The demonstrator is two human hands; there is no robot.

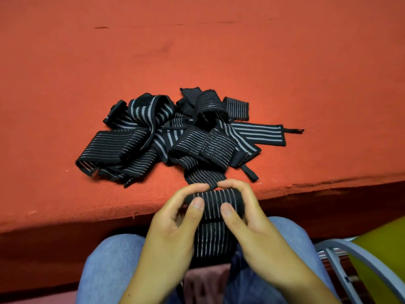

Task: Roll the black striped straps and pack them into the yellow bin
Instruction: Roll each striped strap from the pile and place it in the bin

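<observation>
Over a lap in blue jeans (109, 260), the left hand (173, 229) and right hand (254, 227) pinch a half-rolled black striped strap (215, 202) at the red felt table (197, 51) edge. The yellow bin (381, 249) sits low right. Farther on, loose straps (175, 134) lie heaped on the felt.

Red felt table (197, 51) across far side, scuffed near edge, grey metal chair frame (338, 242) near rt, blue jeans (109, 260) near btm.
</observation>
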